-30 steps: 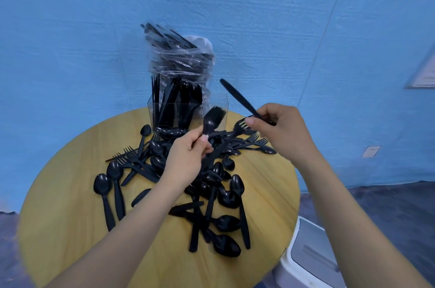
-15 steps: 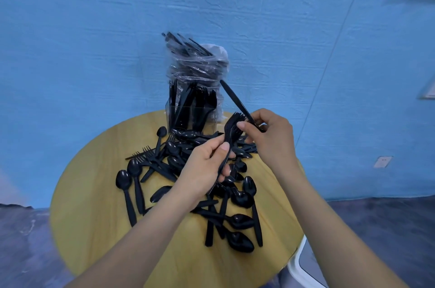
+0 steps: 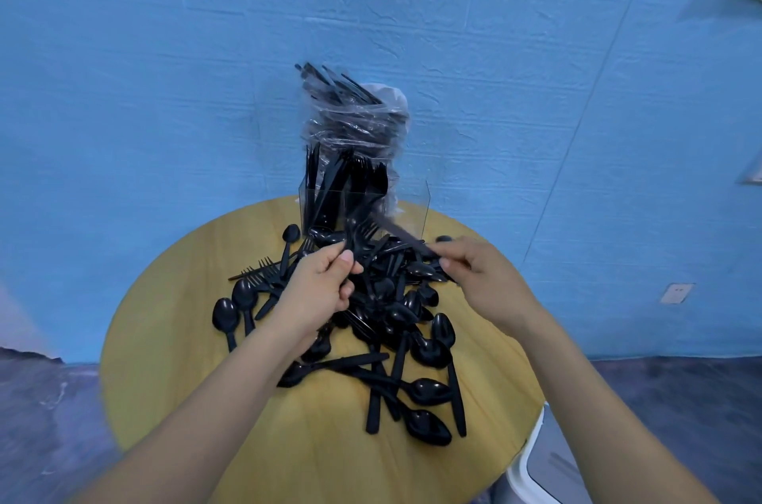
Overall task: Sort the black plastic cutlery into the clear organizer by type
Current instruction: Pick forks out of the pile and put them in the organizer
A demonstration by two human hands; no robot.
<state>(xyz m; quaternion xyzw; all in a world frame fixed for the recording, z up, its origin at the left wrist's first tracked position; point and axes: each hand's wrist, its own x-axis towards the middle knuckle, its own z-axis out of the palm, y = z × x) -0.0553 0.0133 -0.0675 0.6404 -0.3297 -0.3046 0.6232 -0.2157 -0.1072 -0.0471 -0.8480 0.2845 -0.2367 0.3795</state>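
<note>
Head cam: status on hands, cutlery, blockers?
Left hand grips forks; right hand pinches a knife. Organizer partly filled, pile unsorted on table. Wrapped bundle behind organizer, path open.

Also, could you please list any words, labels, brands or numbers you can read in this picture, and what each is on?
None can be read.
Black cutlery, clear organizer and wrapped bundle: no print shows.
Wall socket: no lettering visible.
Framed items at the right edge: cut off, unreadable.
</note>
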